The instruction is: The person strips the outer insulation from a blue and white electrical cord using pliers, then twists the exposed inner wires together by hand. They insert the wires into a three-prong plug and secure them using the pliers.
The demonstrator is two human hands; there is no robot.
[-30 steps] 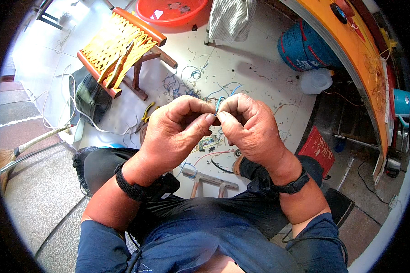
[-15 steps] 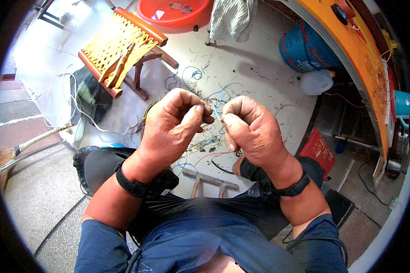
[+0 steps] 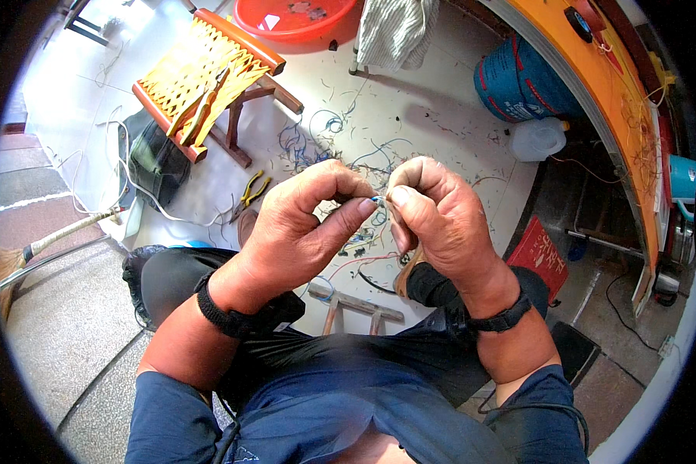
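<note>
My left hand [image 3: 305, 220] and my right hand [image 3: 439, 220] meet fingertip to fingertip above the littered floor. A short bit of thin blue wire [image 3: 376, 199] shows at the tip of my left thumb. My left thumb and forefinger pinch it. The right thumb presses against the bent forefinger at a pale, thin end of the same wire. Most of the wire is covered by my fingers. Beyond my left wrist, yellow-handled pliers [image 3: 250, 190] lie on the floor.
A stool with a yellow woven seat [image 3: 201, 66] bears long-handled tools [image 3: 203, 108]. Wire scraps [image 3: 329, 124] litter the floor. Around stand a red basin [image 3: 294, 23], a blue bucket [image 3: 522, 81], a white jug [image 3: 539, 140], an orange panel [image 3: 595, 93] and a broom [image 3: 11, 267].
My left hand has moved right and slightly down, closing the gap to the right hand. Less blue wire shows between them, and the pliers have come into view.
</note>
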